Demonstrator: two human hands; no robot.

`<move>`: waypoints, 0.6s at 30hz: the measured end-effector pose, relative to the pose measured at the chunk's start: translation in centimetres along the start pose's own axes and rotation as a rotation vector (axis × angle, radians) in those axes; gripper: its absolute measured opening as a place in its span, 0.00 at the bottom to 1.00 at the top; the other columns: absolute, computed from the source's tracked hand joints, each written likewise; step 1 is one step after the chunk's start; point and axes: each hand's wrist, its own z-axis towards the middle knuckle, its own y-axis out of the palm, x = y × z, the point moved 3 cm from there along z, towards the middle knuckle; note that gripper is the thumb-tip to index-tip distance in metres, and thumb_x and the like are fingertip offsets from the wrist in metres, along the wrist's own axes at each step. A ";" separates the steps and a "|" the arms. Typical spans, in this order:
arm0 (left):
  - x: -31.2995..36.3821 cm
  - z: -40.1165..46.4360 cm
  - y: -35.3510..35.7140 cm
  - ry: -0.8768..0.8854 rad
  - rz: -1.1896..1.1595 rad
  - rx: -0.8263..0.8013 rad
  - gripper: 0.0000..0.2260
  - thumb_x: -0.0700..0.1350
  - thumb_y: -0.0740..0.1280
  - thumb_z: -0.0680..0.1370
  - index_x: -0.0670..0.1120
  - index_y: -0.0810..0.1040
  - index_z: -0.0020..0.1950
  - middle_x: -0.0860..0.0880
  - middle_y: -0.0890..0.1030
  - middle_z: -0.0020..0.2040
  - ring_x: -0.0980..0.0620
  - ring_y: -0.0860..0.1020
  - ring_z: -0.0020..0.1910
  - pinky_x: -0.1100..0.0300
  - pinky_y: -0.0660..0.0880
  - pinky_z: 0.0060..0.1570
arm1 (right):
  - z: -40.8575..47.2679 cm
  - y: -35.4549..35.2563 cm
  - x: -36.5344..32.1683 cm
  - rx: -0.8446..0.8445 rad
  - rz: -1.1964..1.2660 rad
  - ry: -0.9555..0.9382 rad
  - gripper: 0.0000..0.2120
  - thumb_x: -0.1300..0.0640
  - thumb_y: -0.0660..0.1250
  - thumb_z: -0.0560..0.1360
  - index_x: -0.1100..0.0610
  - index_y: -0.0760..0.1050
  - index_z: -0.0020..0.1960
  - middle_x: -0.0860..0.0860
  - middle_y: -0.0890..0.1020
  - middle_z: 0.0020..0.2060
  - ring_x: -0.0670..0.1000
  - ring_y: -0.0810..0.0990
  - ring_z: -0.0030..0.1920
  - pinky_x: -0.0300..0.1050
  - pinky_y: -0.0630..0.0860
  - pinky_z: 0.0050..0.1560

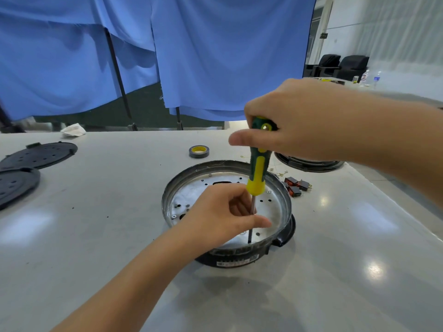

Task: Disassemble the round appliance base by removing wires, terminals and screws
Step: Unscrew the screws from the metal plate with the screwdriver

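Base [227, 212] sits mid-table [335, 271], open side up, with a screwdriver [257, 173] standing upright inside, tip near its front wall. Right hand [294, 121] grips the handle top with curled fingers; left hand [220, 214] pinches the shaft between thumb and fingers.

The screwdriver [257, 164] has a dark green and bright yellow handle above a grey metal shaft, and the round base [227, 212] shows a shiny silver floor dotted with small dark holes inside a dark grey ring, over a black bottom shell that carries a white label. The table [96, 236] is pale grey with glossy white glare patches; near its far edge sits a tape roll [199, 151], dark grey with a yellow core, and toward the left edge lie two black round covers [38, 155] patterned with small holes. Right of the base are small switches [297, 185], black with red faces, a white crumpled cloth [73, 129] lies at the far left edge, and blue fabric [215, 56] hangs behind the table.
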 end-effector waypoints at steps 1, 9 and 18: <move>0.1 -0.1 0.0 -0.009 -0.033 -0.053 0.05 0.47 0.77 0.69 0.51 0.81 0.39 0.53 0.84 0.37 0.55 0.83 0.37 0.63 0.79 0.42 | 0.1 0.0 0.2 -0.012 0.053 -0.015 0.20 0.35 0.53 0.73 0.49 0.72 0.41 0.48 0.75 0.30 0.49 0.74 0.31 0.45 0.70 0.31; -0.1 -0.1 -0.4 -0.056 -0.060 -0.022 0.08 0.43 0.79 0.66 0.49 0.81 0.34 0.54 0.84 0.33 0.58 0.82 0.33 0.70 0.76 0.38 | 0.0 0.2 0.6 -0.238 0.580 -0.021 0.15 0.42 0.62 0.72 0.40 0.72 0.58 0.41 0.79 0.48 0.43 0.79 0.50 0.46 0.77 0.52; 0.0 -0.6 -0.2 -0.081 -0.126 -0.198 0.07 0.40 0.72 0.74 0.53 0.83 0.43 0.53 0.86 0.43 0.56 0.84 0.44 0.66 0.78 0.49 | -0.4 0.3 -0.4 -0.022 0.041 -0.033 0.15 0.43 0.53 0.76 0.46 0.69 0.59 0.44 0.75 0.39 0.45 0.74 0.36 0.45 0.69 0.36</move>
